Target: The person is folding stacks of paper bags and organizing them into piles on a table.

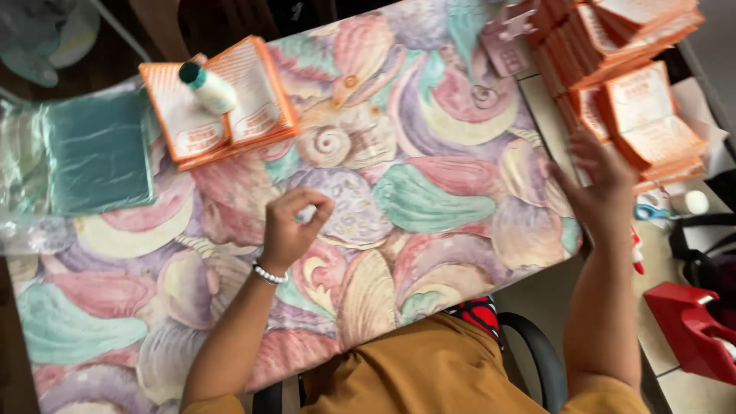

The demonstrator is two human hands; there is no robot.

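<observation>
The big stack of orange and white paper packets (pixel 652 130) lies right at the spread-open fingers of the right hand (pixel 602 188). They look light, thin and bendy; an edge looks easiest to grab. The left hand (pixel 291 226) is curled shut, pinching something small and white.

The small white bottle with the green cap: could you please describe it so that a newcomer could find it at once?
Start at the table with its pastel seashell cloth and look to its far left corner. There a low stack of orange-and-white packets lies, and the bottle lies on its side across them. It is the only rounded thing on the flat packets.
</observation>
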